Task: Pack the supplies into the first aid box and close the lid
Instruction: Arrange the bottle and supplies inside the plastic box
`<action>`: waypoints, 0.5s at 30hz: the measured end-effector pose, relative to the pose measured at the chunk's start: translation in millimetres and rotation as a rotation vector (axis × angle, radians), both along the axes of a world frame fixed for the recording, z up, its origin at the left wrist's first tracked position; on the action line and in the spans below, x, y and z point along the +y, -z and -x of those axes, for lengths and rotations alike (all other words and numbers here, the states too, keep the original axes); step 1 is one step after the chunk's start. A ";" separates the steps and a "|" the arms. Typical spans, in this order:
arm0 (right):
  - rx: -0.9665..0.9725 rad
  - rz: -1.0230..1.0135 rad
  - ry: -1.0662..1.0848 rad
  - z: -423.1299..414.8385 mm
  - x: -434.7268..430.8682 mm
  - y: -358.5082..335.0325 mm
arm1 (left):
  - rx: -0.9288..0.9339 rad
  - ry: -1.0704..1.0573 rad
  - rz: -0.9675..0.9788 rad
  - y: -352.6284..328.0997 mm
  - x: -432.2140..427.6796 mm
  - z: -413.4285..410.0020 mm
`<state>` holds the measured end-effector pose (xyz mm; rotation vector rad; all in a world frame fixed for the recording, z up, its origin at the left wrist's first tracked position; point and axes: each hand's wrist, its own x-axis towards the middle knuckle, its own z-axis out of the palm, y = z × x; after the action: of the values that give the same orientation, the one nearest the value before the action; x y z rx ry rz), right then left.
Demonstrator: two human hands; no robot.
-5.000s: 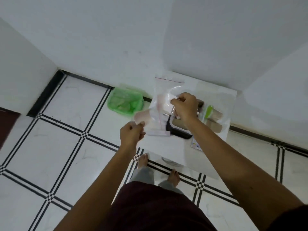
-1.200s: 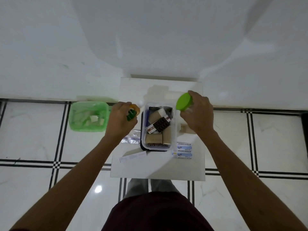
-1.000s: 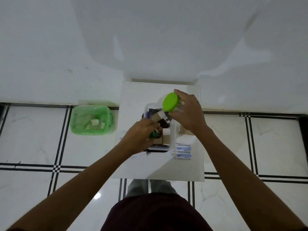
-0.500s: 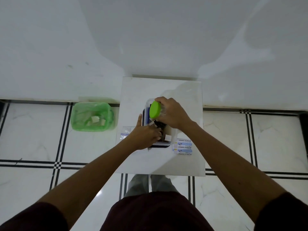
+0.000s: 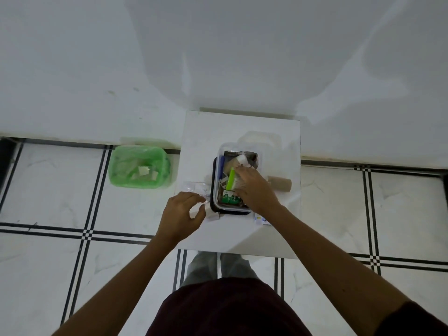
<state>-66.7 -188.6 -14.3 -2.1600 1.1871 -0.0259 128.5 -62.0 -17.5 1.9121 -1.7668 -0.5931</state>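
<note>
box: clear plastic first aid box with a dark rim [image 5: 216,190] sits mid white table [image 5: 242,124], partly full, no lid on | right hand [image 5: 252,187] wrapped round green-capped bottle [image 5: 231,178] inside it | left hand [image 5: 180,214] pinching small white packet [image 5: 195,212] beside box | left out: brown roll [image 5: 281,183], clear packets [image 5: 196,186] | lid not seen for sure

No text can be read: print on the green packet [image 5: 229,198] in the box [image 5: 216,190] is blurred.
</note>
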 end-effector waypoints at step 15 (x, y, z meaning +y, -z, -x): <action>0.093 0.189 -0.081 9.1 -6.1 -1.6 | 0.068 -0.006 -0.059 -17.0 -44.6 -4.2</action>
<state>-75.7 -194.6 -12.7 -2.3957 1.1891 -0.0026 132.7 -106.6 -0.5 1.9125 -1.7184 -0.7076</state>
